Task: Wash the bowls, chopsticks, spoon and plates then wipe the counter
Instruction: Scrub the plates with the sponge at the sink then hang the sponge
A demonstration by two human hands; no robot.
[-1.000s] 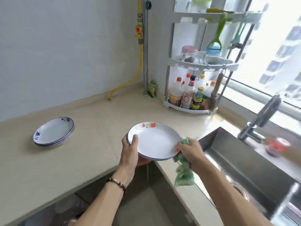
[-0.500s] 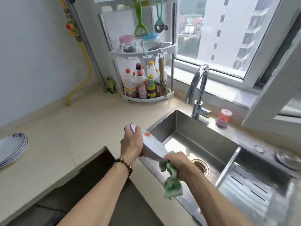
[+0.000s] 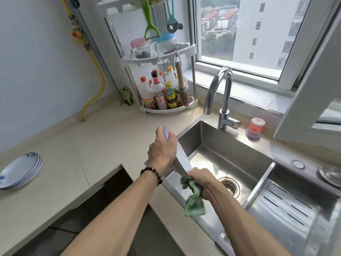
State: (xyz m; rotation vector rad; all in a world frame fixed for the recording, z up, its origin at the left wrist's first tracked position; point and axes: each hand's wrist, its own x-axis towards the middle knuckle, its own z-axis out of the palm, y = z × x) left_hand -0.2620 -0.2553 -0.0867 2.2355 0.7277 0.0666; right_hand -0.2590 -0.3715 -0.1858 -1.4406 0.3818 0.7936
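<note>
The left hand is gripping the far rim of a white plate, holding it tilted on edge over the near-left corner of the sink. The right hand is pinching the plate's lower rim together with a green cloth, which is hanging limp. The plate is likely stiff, breakable and slippery when wet, so opposite rim grips look safest. The sink basin is looking bare, with only its drain showing. More plates are sitting stacked on the worktop, well apart.
</note>
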